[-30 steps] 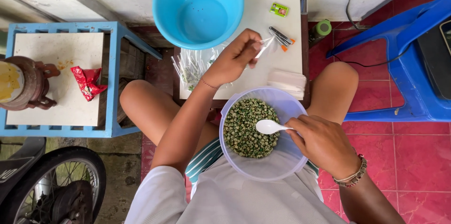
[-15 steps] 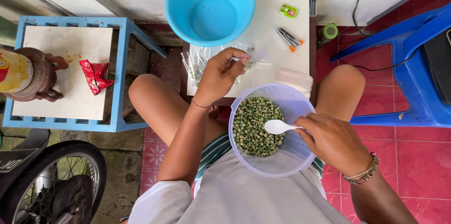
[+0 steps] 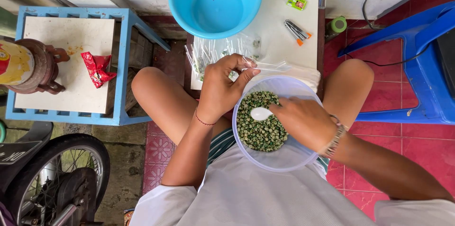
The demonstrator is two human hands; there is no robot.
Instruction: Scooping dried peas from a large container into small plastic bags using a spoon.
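Peas (image 3: 259, 124), green, heaped in a clear bowl (image 3: 284, 159) on the lap; right hand (image 3: 303, 119) clamped on a white spoon (image 3: 261, 113) with its scoop on the heap. Left hand (image 3: 222, 86) pinches a clear bag (image 3: 265, 67) shut-fingered, just beyond the bowl's far rim. Best practice, by judgement: hold the bag mouth wide and close above the rim, scoop level.

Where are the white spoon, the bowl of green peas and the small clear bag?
white spoon (image 3: 261, 113), head view, on its bowl end.
clear bowl (image 3: 284, 157), head view, on its bare wall.
small clear bag (image 3: 270, 67), head view, on its middle.
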